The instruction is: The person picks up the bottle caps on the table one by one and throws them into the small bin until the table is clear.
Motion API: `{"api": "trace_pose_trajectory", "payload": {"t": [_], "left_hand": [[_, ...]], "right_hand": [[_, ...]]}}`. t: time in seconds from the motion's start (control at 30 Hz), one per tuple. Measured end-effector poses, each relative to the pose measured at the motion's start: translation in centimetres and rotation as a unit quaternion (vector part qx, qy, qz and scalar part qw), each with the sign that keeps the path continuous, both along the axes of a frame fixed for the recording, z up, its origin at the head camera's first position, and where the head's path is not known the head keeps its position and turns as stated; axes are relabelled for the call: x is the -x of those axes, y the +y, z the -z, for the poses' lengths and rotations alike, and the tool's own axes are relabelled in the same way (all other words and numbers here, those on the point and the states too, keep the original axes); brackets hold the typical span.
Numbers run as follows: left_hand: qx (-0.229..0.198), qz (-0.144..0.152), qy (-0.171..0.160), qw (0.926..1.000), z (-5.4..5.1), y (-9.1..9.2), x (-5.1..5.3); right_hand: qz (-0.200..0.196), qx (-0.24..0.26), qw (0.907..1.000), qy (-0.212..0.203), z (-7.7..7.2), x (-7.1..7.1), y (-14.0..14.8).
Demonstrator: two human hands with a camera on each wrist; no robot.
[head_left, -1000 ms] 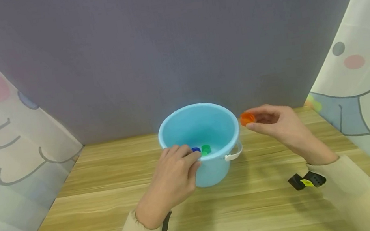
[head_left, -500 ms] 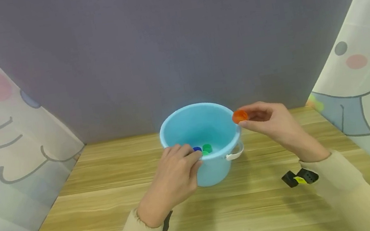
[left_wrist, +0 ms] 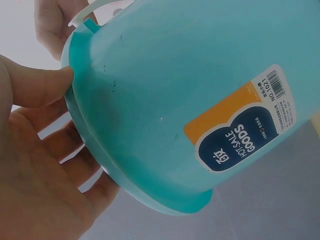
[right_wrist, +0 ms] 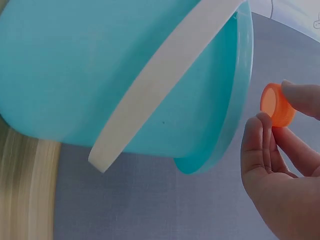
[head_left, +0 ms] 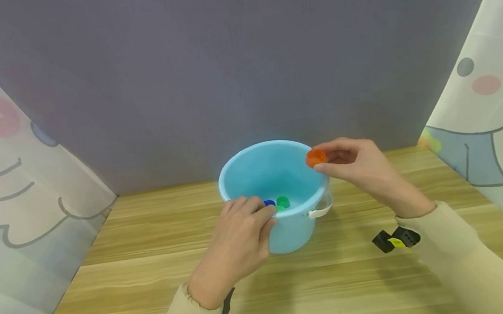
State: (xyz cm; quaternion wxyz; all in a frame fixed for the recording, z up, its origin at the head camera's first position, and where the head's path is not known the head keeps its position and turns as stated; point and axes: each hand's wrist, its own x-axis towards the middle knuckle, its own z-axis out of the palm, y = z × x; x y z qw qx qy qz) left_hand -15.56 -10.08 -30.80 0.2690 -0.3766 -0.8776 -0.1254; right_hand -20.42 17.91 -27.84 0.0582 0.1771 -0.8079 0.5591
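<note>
A light blue bucket with a white handle stands upright on the table. My left hand grips its near left rim, thumb outside and fingers over the edge, as the left wrist view shows. Above the bucket's right rim, my right hand pinches an orange bottle cap between thumb and fingers. In the right wrist view the orange cap is just off the rim, not touching it. Green caps and a dark blue cap lie at the bucket's bottom, partly hidden by the near rim and left hand.
The wood-grain table runs up to a dark grey back panel. Side panels with cartoon animals, left and right, flank it. A label is on the bucket's outer wall.
My right hand has moved left with the orange cap, from beside the bucket to over its right rim. My left hand stays on the rim.
</note>
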Motion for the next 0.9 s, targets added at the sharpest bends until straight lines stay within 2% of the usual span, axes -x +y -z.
{"api": "trace_pose_trajectory", "payload": {"t": [0.5, 0.9], "left_hand": [[0.01, -0.008, -0.006, 0.9999, -0.1, 0.1, 0.0], [0.014, -0.008, -0.008, 0.9998, -0.2, 0.1, 0.0]], "right_hand": [[-0.023, 0.0, 0.9997, 0.001, -0.2, 0.8, -1.8], [-0.027, 0.001, 0.9996, -0.005, -0.3, 1.7, -3.1]]}}
